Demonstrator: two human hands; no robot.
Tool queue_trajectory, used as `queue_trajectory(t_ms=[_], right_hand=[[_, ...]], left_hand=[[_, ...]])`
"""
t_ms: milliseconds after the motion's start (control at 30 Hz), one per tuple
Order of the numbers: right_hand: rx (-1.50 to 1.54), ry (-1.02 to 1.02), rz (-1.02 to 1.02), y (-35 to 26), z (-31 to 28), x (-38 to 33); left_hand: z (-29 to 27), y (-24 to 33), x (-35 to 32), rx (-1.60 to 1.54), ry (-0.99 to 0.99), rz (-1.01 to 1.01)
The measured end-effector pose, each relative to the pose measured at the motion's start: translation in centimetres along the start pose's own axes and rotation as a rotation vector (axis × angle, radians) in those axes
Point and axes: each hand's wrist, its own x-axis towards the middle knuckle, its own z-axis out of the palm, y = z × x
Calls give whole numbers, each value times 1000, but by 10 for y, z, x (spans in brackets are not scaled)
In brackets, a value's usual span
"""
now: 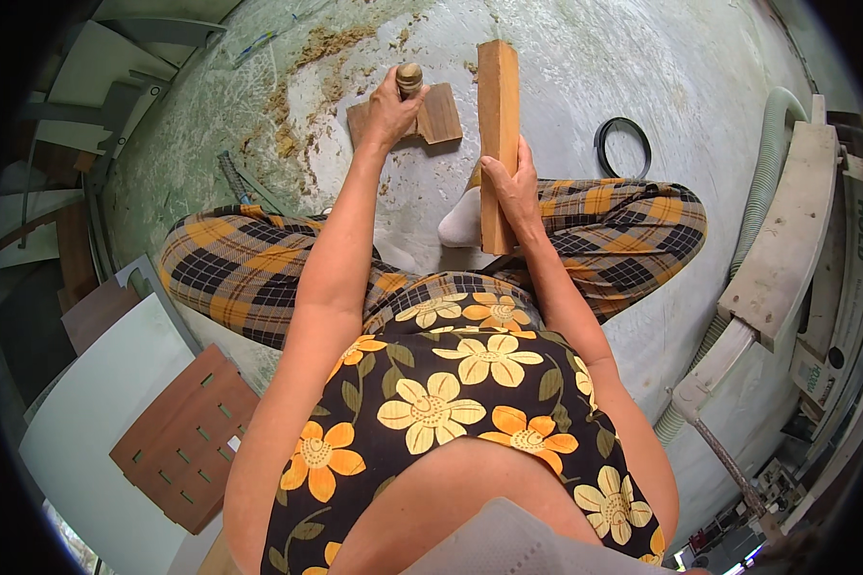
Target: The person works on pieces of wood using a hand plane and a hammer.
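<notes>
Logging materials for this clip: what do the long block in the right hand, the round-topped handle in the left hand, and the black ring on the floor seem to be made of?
Long block: bare, unfinished wood, matte orange-brown with faint grain. Handle: probably turned wood, tan and smooth with a rounded top; the rest is hidden by the left hand. Black ring: a thin dark band, perhaps rubber or plastic; the material can't be told for sure.

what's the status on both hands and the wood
Left hand fisted round tool handle. Right hand holds plank. Wood block under tool.
</notes>
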Motion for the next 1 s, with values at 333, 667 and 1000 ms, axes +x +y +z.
queue_trajectory(t_ms=[333,667,1000], right_hand=[[-28,-23,-70,-6,-2,-5],[-86,-46,-131,-21,0,-12],[-103,-31,-134,-18,0,-11]], left_hand=[[5,2,11,-34,-19,20],[8,1,9,2,-11,86],[6,5,8,12,-1,80]])
